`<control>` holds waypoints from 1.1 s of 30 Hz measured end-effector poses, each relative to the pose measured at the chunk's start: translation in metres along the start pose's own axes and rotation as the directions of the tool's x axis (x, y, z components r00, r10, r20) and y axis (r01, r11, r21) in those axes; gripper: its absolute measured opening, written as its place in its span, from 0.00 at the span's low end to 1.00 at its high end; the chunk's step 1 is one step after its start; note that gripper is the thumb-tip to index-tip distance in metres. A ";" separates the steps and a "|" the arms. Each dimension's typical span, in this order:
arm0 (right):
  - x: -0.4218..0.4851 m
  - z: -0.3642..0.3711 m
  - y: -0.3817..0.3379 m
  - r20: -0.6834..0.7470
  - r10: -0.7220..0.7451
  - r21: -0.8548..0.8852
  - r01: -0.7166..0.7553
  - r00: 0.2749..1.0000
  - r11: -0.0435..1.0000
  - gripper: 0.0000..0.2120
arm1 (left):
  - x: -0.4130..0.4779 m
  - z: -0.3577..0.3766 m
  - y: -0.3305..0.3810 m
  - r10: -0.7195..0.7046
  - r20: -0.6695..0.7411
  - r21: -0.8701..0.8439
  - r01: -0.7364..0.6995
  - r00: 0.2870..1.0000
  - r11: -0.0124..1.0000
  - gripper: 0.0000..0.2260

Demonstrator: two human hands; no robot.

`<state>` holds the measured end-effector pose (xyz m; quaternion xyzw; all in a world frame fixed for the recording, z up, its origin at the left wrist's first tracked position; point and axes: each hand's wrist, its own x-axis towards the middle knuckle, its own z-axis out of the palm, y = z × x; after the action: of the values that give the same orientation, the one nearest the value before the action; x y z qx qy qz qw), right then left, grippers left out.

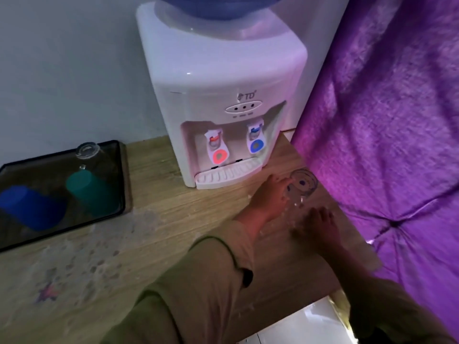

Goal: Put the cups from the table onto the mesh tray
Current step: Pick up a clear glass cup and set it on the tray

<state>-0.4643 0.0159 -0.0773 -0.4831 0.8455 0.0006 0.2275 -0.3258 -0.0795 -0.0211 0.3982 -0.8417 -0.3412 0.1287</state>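
Note:
A clear glass cup (305, 182) stands on the wooden table (173, 232) just right of the water dispenser. My left hand (269, 196) reaches across, and its fingers close on the cup's left side. Blurred, my right hand (316, 228) sits just below the cup near the table's right edge. Faint glassy glints show between the two hands, and whether the right hand holds anything is unclear. At the far left lies the black mesh tray (123, 184). On it are a blue cup (29, 207), a green cup (87, 189) and a clear glass (88, 151).
A white water dispenser (218, 100) with red and blue taps stands at the back of the table against the wall. A purple quilted fabric (387, 120) hangs close along the table's right edge. White floor tiles (308, 324) show below the table's near right corner.

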 end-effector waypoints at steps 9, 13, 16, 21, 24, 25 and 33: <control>-0.001 0.000 -0.004 -0.013 0.022 0.091 -0.020 1.000 0.996 0.34 | 0.023 0.000 0.007 0.019 -0.043 -0.005 -0.019 0.999 1.000 0.14; 0.003 0.003 -0.003 -0.021 0.003 0.163 0.000 1.000 0.987 0.41 | 0.021 -0.002 0.003 0.057 -0.075 0.025 -0.055 0.996 0.998 0.12; -0.004 -0.004 -0.016 -0.085 -0.034 0.251 0.054 0.996 0.966 0.41 | 0.011 -0.007 -0.005 0.078 -0.108 0.018 -0.076 0.991 0.997 0.11; -0.019 -0.014 -0.056 -0.168 -0.158 0.428 0.216 0.973 0.878 0.37 | -0.020 -0.020 -0.027 0.048 -0.165 -0.066 -0.060 0.985 0.996 0.08; -0.030 -0.011 -0.080 -0.169 -0.176 0.546 0.241 0.970 0.803 0.38 | -0.044 -0.032 -0.042 0.014 -0.201 -0.077 -0.030 0.979 0.997 0.08; -0.036 -0.010 -0.088 -0.165 -0.185 0.571 0.246 0.969 0.783 0.37 | -0.051 -0.035 -0.047 0.002 -0.218 -0.079 -0.019 0.976 0.997 0.08; -0.067 0.016 -0.163 -0.178 -0.258 0.638 0.311 0.950 0.705 0.29 | -0.127 -0.071 -0.097 -0.233 -0.299 -0.486 0.062 0.925 0.872 0.21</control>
<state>-0.2960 -0.0126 -0.0300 -0.4961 0.7141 -0.3502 0.3483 -0.1519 -0.0604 -0.0275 0.4733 -0.6647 -0.4668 0.3409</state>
